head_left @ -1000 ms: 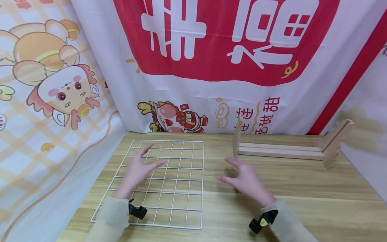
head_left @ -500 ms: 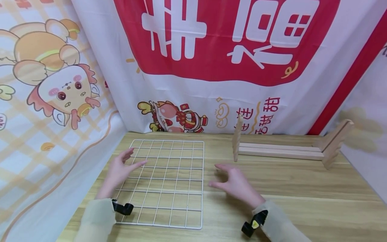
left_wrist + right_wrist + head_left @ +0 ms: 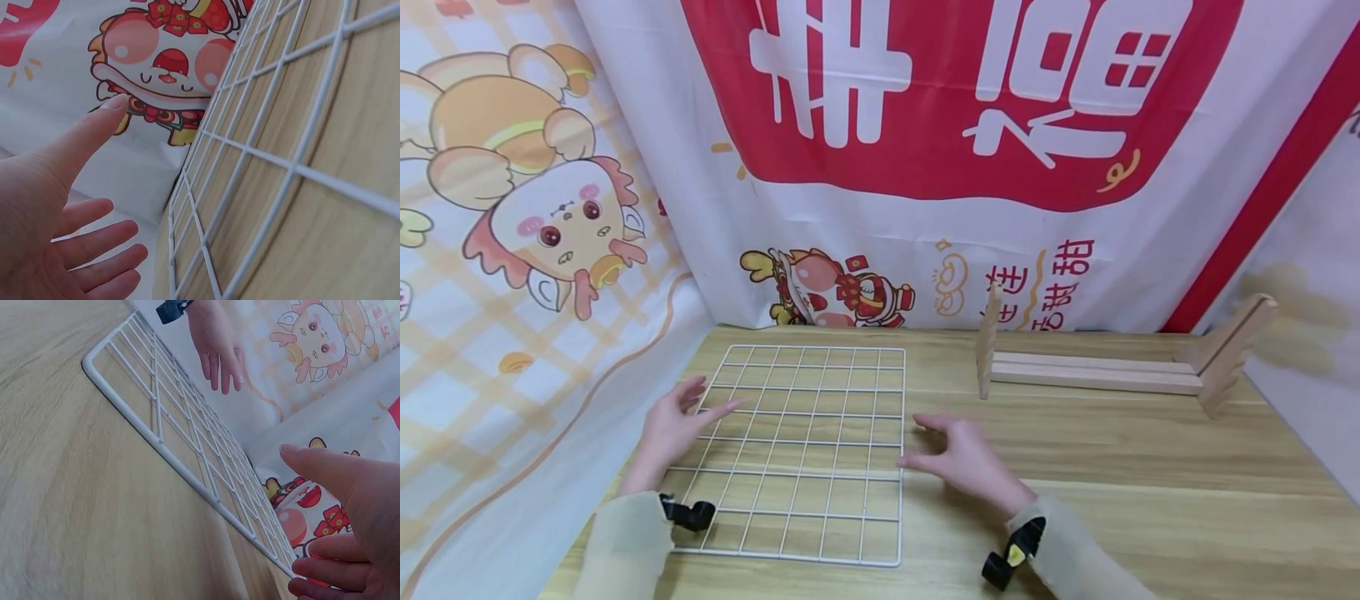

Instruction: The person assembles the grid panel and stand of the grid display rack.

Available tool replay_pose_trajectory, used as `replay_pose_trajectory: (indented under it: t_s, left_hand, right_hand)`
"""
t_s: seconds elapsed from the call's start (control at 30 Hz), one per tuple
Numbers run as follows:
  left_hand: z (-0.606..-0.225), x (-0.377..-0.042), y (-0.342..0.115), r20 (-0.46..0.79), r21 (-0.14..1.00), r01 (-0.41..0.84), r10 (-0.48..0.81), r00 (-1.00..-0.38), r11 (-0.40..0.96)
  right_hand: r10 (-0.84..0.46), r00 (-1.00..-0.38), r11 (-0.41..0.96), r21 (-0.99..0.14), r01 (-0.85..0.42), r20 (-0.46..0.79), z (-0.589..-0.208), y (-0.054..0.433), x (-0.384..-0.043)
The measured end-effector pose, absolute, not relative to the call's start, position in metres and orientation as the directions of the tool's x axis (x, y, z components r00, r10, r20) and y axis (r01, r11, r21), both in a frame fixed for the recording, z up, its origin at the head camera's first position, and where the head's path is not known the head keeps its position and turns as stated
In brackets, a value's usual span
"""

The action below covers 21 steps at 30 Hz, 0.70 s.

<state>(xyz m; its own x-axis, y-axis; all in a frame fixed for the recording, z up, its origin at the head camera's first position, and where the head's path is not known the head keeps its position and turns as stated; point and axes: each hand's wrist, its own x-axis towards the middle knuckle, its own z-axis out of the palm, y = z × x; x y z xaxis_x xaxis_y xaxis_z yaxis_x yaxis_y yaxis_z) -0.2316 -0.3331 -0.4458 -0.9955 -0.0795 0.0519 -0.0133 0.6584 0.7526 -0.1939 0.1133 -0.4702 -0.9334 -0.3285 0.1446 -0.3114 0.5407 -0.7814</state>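
Note:
A white wire grid panel (image 3: pixel 805 440) lies flat on the wooden table. By its left edge is my left hand (image 3: pixel 673 425), thumb and fingers spread apart with nothing between them. My right hand (image 3: pixel 958 458) hovers at the panel's right edge, thumb and fingers likewise parted and holding nothing. In the left wrist view, the left hand (image 3: pixel 69 219) is beside the grid panel (image 3: pixel 294 169) and apart from it. The right wrist view has the right hand (image 3: pixel 350 525) near the panel's rim; whether a fingertip touches it, I cannot tell.
A wooden stand (image 3: pixel 1097 372) with two upright end pieces and a crossbar sits at the back right of the table (image 3: pixel 1120 533). Printed cloth (image 3: pixel 850 217) hangs behind the table and along its left side.
Both hands have shifted left and a little toward me. The left went from over the panel to its left edge, the right from near the stand to the panel's right edge.

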Motion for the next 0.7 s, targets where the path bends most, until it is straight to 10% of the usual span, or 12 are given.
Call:
replay_pose_trajectory:
  t_s: [0.7]
  left_hand:
    - [-0.4564, -0.23, -0.344, -0.014, 0.726, -0.109, -0.144, -0.989, 0.679]
  right_hand:
    - [-0.373, -0.925, 0.493, -0.831, -0.258, 0.066, -0.4752, 0.1079, -0.1918]
